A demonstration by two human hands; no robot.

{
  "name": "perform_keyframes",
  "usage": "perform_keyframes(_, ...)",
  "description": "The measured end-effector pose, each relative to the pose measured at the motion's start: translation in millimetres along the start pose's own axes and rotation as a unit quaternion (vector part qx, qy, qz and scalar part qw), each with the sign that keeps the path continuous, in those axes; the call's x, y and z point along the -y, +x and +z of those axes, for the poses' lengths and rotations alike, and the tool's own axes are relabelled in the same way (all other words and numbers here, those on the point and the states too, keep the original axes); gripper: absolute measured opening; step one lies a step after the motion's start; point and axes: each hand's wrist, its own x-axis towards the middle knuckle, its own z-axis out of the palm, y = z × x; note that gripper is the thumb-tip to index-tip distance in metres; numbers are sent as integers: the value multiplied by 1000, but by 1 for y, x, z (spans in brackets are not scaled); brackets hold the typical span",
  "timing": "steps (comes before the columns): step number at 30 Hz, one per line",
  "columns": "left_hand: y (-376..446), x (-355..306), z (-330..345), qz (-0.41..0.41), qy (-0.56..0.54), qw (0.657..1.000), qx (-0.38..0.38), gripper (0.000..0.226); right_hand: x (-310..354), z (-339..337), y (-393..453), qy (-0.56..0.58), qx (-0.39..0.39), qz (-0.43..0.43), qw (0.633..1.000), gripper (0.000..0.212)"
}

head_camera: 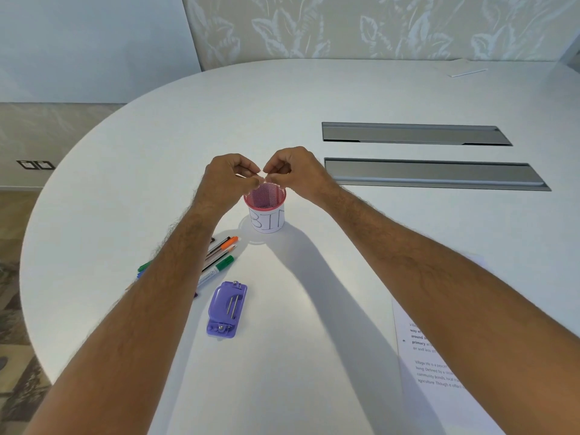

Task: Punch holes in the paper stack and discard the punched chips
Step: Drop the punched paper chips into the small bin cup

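Observation:
A small pink mesh cup (267,220) with a white label reading "BIN" stands mid-table. My left hand (229,177) and my right hand (295,171) meet just above its rim, fingertips pinched together on a small thin pale piece (253,175); I cannot tell what it is. The purple hole punch (227,309) lies on the table nearer to me, underside up, with no hand on it. The printed paper stack (420,365) lies at the right near edge, partly hidden under my right forearm.
Several markers and pens (221,255) lie left of the punch, partly under my left forearm. Two long metal cable hatches (414,135) (436,174) are set into the white table at the right. A white sheet (464,69) lies at the far right.

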Motion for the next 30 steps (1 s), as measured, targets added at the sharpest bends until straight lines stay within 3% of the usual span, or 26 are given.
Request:
perform_keyframes(10, 3, -1, -4, 0, 10, 1000, 21, 14, 1, -4, 1, 11, 33, 7, 999, 7)
perform_keyframes(16, 6, -1, -6, -2, 4, 999, 43, 7, -4, -2, 2, 9, 21, 14, 1000, 6)
perform_keyframes(30, 9, 8, -3, -10, 8, 999, 31, 12, -7, 1, 4, 28, 16, 25, 999, 7)
